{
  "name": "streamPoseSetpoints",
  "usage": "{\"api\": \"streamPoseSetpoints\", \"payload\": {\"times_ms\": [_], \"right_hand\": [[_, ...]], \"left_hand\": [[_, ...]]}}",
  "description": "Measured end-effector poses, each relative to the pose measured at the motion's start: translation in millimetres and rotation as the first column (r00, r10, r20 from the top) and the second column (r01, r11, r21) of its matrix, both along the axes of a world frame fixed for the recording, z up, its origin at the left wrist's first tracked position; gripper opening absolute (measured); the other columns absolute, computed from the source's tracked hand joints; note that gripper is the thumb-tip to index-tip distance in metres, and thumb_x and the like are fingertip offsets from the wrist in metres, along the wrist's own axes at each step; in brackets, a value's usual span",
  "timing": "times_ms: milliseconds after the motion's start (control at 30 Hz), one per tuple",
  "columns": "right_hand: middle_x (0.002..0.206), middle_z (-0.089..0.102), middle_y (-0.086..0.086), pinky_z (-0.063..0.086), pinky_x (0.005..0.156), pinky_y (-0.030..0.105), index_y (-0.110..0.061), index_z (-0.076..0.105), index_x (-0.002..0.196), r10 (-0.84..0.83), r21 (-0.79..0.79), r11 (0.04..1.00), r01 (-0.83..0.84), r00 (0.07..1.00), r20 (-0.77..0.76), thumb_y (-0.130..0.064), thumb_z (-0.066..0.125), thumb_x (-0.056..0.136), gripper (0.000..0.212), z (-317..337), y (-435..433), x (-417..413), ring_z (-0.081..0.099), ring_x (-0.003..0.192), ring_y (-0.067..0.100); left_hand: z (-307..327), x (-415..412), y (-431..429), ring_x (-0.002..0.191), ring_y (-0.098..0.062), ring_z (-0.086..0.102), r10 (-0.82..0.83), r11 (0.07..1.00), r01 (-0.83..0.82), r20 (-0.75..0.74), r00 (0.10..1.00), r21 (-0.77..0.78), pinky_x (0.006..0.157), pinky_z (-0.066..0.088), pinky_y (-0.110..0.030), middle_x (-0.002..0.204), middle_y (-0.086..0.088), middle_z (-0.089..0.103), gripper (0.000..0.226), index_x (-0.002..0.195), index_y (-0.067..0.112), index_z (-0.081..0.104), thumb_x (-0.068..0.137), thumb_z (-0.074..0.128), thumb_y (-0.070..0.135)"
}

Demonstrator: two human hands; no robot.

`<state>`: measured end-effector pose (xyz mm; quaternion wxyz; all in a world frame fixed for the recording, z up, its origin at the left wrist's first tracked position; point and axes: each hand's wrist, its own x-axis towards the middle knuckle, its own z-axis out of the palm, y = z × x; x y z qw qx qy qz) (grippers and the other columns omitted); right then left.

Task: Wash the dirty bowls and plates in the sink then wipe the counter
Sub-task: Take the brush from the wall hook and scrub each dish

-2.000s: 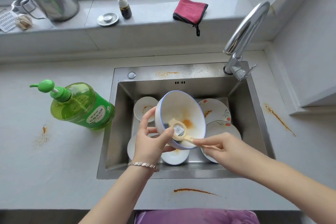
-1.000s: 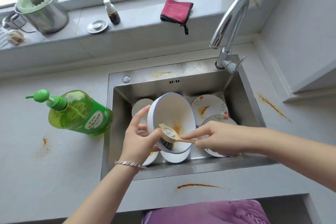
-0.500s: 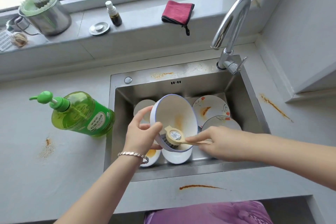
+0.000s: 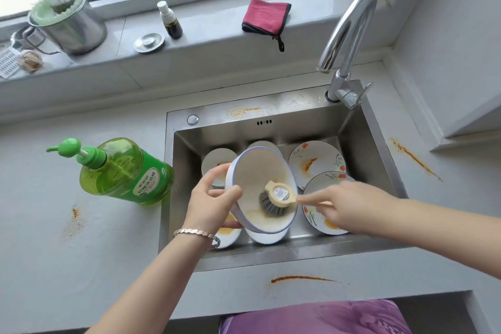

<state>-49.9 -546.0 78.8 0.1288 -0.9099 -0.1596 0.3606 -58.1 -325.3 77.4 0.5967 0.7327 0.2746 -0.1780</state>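
Basically held bowl [image 4: 257, 171] tilted toward right over sink [image 4: 271, 255], left hand [image 4: 211, 206] fingers clamped on its rim, right hand [image 4: 349, 206] fingers pinched on brush [image 4: 276, 198] handle running leftward into bowl.

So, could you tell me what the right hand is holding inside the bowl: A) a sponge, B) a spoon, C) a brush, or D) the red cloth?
C: the right hand pinches a brush by its handle, with the dark bristles against the inside of the bowl, which the left hand holds tilted.
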Motion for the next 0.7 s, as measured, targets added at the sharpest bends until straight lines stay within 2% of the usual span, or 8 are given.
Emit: {"api": "streamPoseSetpoints", "payload": {"times_ms": [133,233,367,433,500,567,633,700], "right_hand": [[0.093,0.058,0.006,0.026,0.048,0.026,-0.055,0.026,0.138,0.087,-0.080,0.994,-0.078,0.990,0.115,-0.017,0.032,0.094,0.058,0.1,17.0,-15.3,0.039,0.073,0.023],[0.086,0.054,0.003,0.032,0.054,0.029,-0.056,0.032,0.135,0.040,0.038,0.998,-0.042,0.998,0.049,-0.022,0.031,0.098,0.050,2.7,16.6,-18.8,0.039,0.074,0.020],[0.081,0.054,-0.005,0.035,0.060,0.028,-0.065,0.020,0.132,-0.054,-0.041,0.997,0.066,0.966,0.253,-0.030,0.029,0.099,0.049,-7.8,-12.1,3.1,0.049,0.074,0.017],[0.074,0.055,-0.007,0.034,0.055,0.028,-0.064,0.020,0.132,-0.206,0.088,0.978,0.187,0.912,0.353,-0.029,0.033,0.099,0.049,-7.8,-20.0,3.9,0.050,0.067,0.014],[0.066,0.059,-0.006,0.039,0.056,0.030,-0.058,0.032,0.132,-0.503,0.376,0.841,0.389,0.818,0.279,-0.028,0.043,0.097,0.048,-7.6,-25.1,0.8,0.052,0.060,0.014],[0.067,0.063,-0.006,0.042,0.061,0.026,-0.049,0.040,0.133,-0.742,0.543,0.575,0.612,0.670,0.031,-0.028,0.056,0.091,0.050,-11.1,-21.3,-1.1,0.057,0.066,0.011],[0.077,0.070,-0.002,0.040,0.060,0.023,-0.034,0.047,0.131,-0.776,0.516,0.450,0.729,0.605,-0.179,-0.032,0.066,0.083,0.052,-19.0,-10.6,-2.1,0.057,0.066,0.005],[0.073,0.071,-0.001,0.031,0.041,0.019,-0.023,0.055,0.120,-0.723,0.485,0.333,0.809,0.549,-0.420,-0.030,0.069,0.082,0.042,-23.4,2.0,-3.1,0.041,0.042,0.005]], "left_hand": [[-0.4,2.1,-5.0,0.060,-0.013,0.064,0.028,1.000,-0.028,0.006,1.000,-0.015,0.054,0.058,-0.045,0.058,0.000,0.062,0.043,0.097,0.040,0.059,0.080,0.056,0.001],[-0.3,3.8,-3.5,0.065,-0.015,0.065,0.055,0.998,-0.055,0.009,0.998,-0.009,0.052,0.058,-0.044,0.064,-0.002,0.065,0.041,0.100,0.038,0.058,0.081,0.057,0.002],[0.3,4.3,2.5,0.061,-0.008,0.063,0.054,0.999,-0.054,0.025,0.998,-0.006,0.051,0.058,-0.040,0.063,0.000,0.065,0.040,0.105,0.038,0.057,0.083,0.057,0.004],[1.3,6.6,7.9,0.058,-0.009,0.062,0.053,0.999,-0.053,0.027,0.998,-0.002,0.052,0.058,-0.042,0.065,0.002,0.063,0.039,0.109,0.035,0.057,0.084,0.055,0.005],[3.8,8.7,15.4,0.060,-0.013,0.063,0.034,0.999,-0.034,0.004,0.999,-0.016,0.051,0.058,-0.042,0.074,0.000,0.061,0.036,0.111,0.033,0.056,0.086,0.054,0.007],[5.3,10.2,22.4,0.065,-0.018,0.063,-0.037,0.999,0.036,-0.035,0.999,-0.035,0.053,0.058,-0.045,0.084,-0.003,0.063,0.034,0.112,0.031,0.057,0.086,0.056,0.009],[6.6,12.1,26.1,0.069,-0.021,0.064,-0.128,0.989,0.122,-0.076,0.989,-0.080,0.054,0.058,-0.048,0.092,-0.003,0.065,0.033,0.110,0.032,0.060,0.080,0.063,0.017],[9.5,16.2,27.2,0.072,-0.021,0.065,-0.222,0.968,0.207,-0.099,0.970,-0.139,0.052,0.057,-0.047,0.092,0.001,0.067,0.035,0.100,0.035,0.063,0.067,0.060,0.026]]}}
